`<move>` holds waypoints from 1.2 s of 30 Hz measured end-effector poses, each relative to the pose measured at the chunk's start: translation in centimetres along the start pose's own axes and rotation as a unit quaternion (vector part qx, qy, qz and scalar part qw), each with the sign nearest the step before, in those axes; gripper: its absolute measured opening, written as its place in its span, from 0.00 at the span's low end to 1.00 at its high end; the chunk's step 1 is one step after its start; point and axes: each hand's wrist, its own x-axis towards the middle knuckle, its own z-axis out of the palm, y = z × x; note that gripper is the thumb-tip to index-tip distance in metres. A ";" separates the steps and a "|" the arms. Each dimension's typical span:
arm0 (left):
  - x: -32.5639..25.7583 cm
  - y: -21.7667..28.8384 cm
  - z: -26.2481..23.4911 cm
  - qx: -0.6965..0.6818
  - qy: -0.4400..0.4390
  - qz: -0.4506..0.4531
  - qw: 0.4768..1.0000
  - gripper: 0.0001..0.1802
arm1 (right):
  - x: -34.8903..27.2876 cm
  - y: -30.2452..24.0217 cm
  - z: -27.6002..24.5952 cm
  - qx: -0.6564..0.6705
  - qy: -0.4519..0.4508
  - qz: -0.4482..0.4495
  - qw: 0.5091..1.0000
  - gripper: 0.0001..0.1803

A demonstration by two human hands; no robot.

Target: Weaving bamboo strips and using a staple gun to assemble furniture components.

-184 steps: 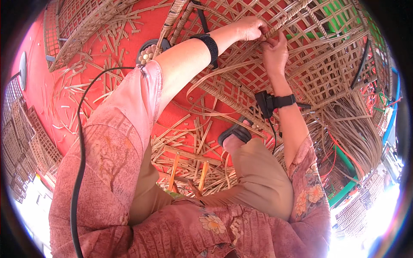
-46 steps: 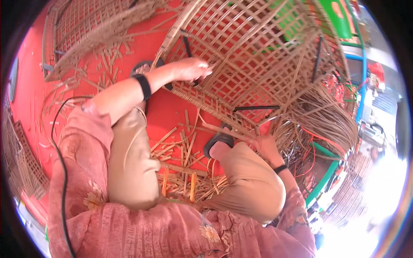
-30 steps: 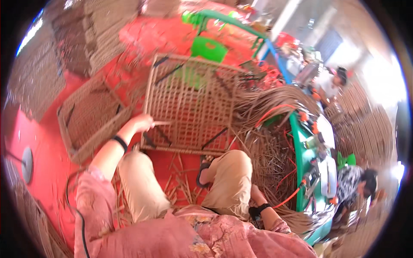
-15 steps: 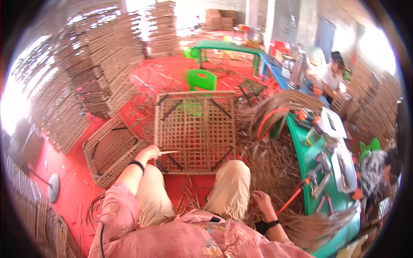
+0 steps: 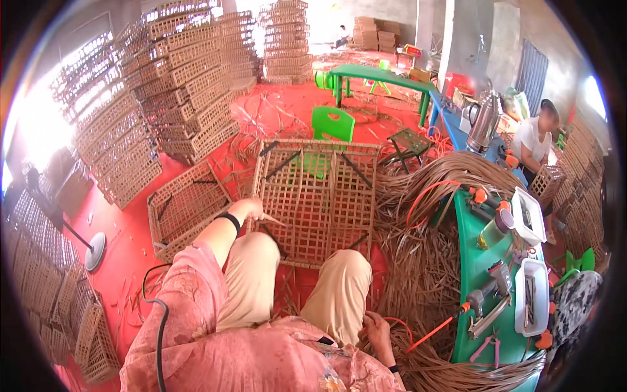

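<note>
A woven rattan-like panel (image 5: 312, 196) with a wooden frame and dark corner braces stands before my knees. At its left edge, my left hand (image 5: 249, 209) is closed on a thin pale strip (image 5: 273, 220), whose end points right across the lattice. My right hand (image 5: 377, 332) lies beside my right thigh, near the heap of brown strips (image 5: 418, 274). Its fingers are partly in view, loosely apart, and I see nothing in them. A smaller woven frame (image 5: 189, 202) leans on the floor to the left of my left arm.
On the right, a green table (image 5: 467, 281) carries a nail gun (image 5: 490, 287) with an orange hose, pliers (image 5: 488, 349), a jar (image 5: 496, 228) and white trays (image 5: 532, 297). Stacked woven frames (image 5: 183, 85) rise at left. A green chair (image 5: 333, 124) stands beyond the panel. A co-worker (image 5: 537, 140) sits far right.
The whole scene has shifted to the right in view as my head turned. The strip in my left hand now slants downward. My right hand has come lower, closer against my thigh.
</note>
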 end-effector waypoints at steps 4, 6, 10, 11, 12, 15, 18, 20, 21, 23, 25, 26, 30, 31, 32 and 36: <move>2.6 0.1 1.0 0.128 0.013 0.206 0.970 0.14 | 2.2 1.7 -0.1 0.032 0.082 0.030 0.996 0.13; 5.1 -0.4 2.2 0.198 0.042 0.297 0.933 0.13 | 3.0 -3.8 -1.1 -0.067 0.143 -0.058 0.986 0.12; 7.6 -0.8 4.1 0.151 0.065 0.360 0.918 0.10 | 7.8 -9.6 -1.4 -0.083 0.204 -0.101 0.970 0.14; 6.6 -0.2 3.8 0.231 0.071 0.405 0.882 0.11 | 9.4 -11.1 -1.2 -0.098 0.192 -0.136 0.967 0.16; 4.7 0.6 2.3 0.309 0.081 0.448 0.835 0.12 | 11.5 -12.6 -0.5 -0.110 0.179 -0.172 0.962 0.17; 2.7 -0.3 0.6 0.120 0.065 0.391 0.910 0.15 | 18.1 -17.9 5.3 0.174 0.038 -0.021 0.984 0.22; 2.9 -0.7 -0.1 0.020 0.032 0.416 0.909 0.19 | 25.3 -18.9 12.1 0.186 -0.093 0.097 0.973 0.27; 3.6 1.8 0.7 0.000 0.008 0.523 0.852 0.18 | 30.5 -14.1 14.9 0.195 -0.146 0.194 0.950 0.28; 3.3 2.6 0.7 -0.038 -0.041 0.534 0.844 0.17 | 33.1 -11.3 17.2 0.212 -0.159 0.273 0.925 0.26; 5.6 1.4 2.6 -0.003 -0.022 0.596 0.803 0.15 | 34.2 -10.6 22.8 0.207 -0.286 0.180 0.918 0.23; 5.3 4.6 3.2 -0.023 -0.108 0.614 0.782 0.14 | 38.1 -6.1 23.7 0.277 -0.365 0.336 0.823 0.22; 5.8 5.3 3.7 -0.018 -0.149 0.621 0.770 0.14 | 39.5 -4.0 24.5 0.327 -0.388 0.405 0.761 0.19; 9.2 6.0 6.7 -0.049 -0.232 0.667 0.707 0.14 | 39.7 -8.0 28.1 0.229 -0.287 0.499 0.785 0.12; 10.0 6.1 7.5 -0.033 -0.203 0.700 0.684 0.13 | 40.2 -7.2 28.2 0.220 -0.299 0.502 0.782 0.11; 10.5 6.3 7.1 -0.045 -0.203 0.703 0.680 0.13 | 40.7 -5.5 27.8 0.211 -0.294 0.510 0.780 0.11; 14.5 4.8 10.6 -0.176 -0.503 0.536 0.655 0.18 | 40.3 0.6 25.7 0.054 -0.323 0.346 0.879 0.11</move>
